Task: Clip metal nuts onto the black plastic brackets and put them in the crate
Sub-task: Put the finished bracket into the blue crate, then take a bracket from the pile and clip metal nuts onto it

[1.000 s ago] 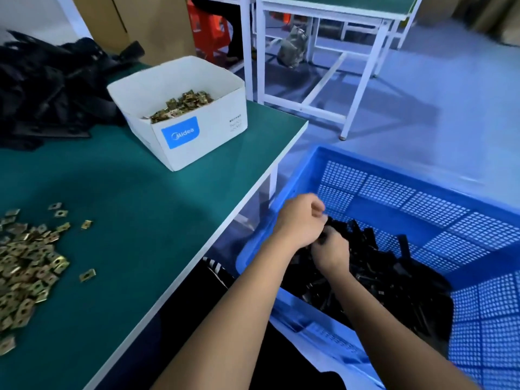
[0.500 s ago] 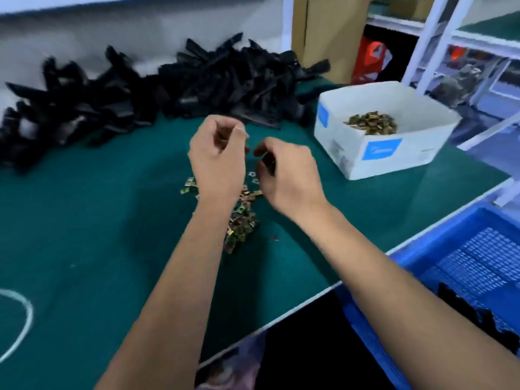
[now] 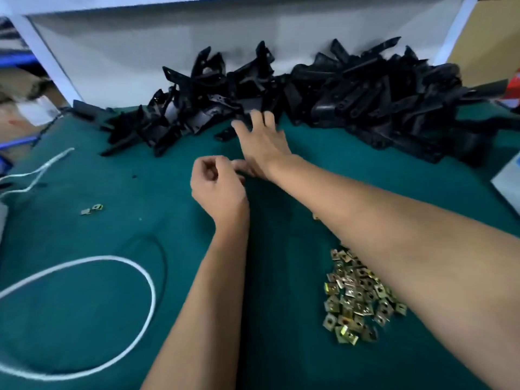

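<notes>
Hands at a green-topped workbench (image 3: 84, 319): the right hand (image 3: 263, 142) stretches forward with fingers spread, their tips at the near edge of a long heap of black plastic brackets (image 3: 351, 91) piled along the back of the bench against a white panel (image 3: 168, 57). The left hand (image 3: 218, 187) hangs above the cloth just beside the right wrist, fingers curled toward the thumb; whether it pinches a nut cannot be told through the blur. A loose pile of brass-coloured metal nuts (image 3: 357, 299) lies near the front, partly covered by the right forearm. Two stray nuts (image 3: 92, 208) sit well apart to the left. A white cord (image 3: 135, 268) loops across the near-left of the bench. At the far right edge shows a corner of a white box (image 3: 508, 181). No writing can be read anywhere in view.
</notes>
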Motion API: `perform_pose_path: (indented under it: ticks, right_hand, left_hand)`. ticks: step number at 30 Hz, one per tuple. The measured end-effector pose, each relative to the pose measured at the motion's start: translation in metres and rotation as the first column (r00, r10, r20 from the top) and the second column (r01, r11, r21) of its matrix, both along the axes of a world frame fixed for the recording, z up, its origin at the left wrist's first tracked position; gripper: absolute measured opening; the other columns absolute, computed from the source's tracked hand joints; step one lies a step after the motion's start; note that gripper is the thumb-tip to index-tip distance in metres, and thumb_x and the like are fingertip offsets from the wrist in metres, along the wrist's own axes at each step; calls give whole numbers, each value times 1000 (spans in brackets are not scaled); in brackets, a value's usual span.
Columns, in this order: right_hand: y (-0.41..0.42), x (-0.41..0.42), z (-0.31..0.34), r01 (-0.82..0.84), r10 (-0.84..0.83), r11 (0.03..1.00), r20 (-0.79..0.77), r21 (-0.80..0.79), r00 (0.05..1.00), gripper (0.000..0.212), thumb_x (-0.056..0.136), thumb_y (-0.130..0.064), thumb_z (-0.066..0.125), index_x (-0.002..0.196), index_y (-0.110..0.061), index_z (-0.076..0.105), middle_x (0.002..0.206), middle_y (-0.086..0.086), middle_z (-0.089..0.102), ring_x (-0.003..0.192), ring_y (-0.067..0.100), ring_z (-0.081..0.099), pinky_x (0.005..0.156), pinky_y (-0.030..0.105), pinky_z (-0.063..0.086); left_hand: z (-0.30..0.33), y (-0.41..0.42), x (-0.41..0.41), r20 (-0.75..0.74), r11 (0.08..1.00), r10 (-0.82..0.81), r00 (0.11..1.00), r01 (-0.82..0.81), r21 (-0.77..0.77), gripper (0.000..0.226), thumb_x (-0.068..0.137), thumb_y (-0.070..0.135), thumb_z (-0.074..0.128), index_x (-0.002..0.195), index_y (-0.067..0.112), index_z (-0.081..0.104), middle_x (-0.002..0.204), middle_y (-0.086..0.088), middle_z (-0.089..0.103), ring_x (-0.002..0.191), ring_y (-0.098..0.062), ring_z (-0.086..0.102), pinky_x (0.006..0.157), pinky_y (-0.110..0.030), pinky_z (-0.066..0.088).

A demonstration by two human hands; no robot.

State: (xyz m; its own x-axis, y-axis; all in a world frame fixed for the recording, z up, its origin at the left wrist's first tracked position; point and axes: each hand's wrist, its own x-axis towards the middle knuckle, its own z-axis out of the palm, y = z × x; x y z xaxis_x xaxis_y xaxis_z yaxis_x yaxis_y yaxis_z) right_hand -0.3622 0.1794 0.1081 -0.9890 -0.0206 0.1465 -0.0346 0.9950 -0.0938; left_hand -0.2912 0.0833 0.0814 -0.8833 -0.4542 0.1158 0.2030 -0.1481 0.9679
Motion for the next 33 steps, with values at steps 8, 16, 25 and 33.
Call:
perform_pose_path:
  ticks: [8, 16, 25, 33]
  right_hand:
    - [-47, -114, 12, -132, 133, 984, 2, 120, 991, 138, 62, -88, 71, 164, -32, -2, 171, 13, -12, 157, 42, -11, 121, 68, 7]
    - [-25, -200, 36, -152, 176, 981, -227, 119, 958, 110, 71, -99, 33, 162, -41, 9, 171, 14, -5, 157, 43, -2, 124, 64, 5]
    - [-15, -248, 41, -142, 155, 983, 110, -116, 982, 119, 39, -110, 53, 144, -53, 49, 157, 0, -48, 155, 33, 26, 127, 44, 22]
    - [10, -176, 34, -96, 103, 993, 106, -65, 989, 117, 46, -114, 19, 138, -52, 55, 151, 1, 51, 143, 31, 41, 113, 51, 28]
  left_hand:
    - [-1, -1, -6, -54, 997, 69, 996, -71, -31, 14, 88, 19, 54, 75, 16, 57, 69, -4, 61, 68, -28, 57, 68, -55, 52]
    - [25, -106, -187, 58, 513, 438, 897, -196, -835, 50, 93, 48, 50, 133, 19, 54, 156, -18, 31, 146, -41, 24, 114, -51, 26]
    - [34, -123, -269, 453, 305, 191, 871, 386, -870, 73, 84, 85, 34, 141, 42, 50, 140, -10, 60, 131, -39, 53, 107, -58, 43]
    - [34, -93, -216, 424, 282, 90, 901, 385, -879, 62, 88, 79, 36, 138, 45, 52, 132, -5, 65, 124, -35, 58, 96, -45, 52]
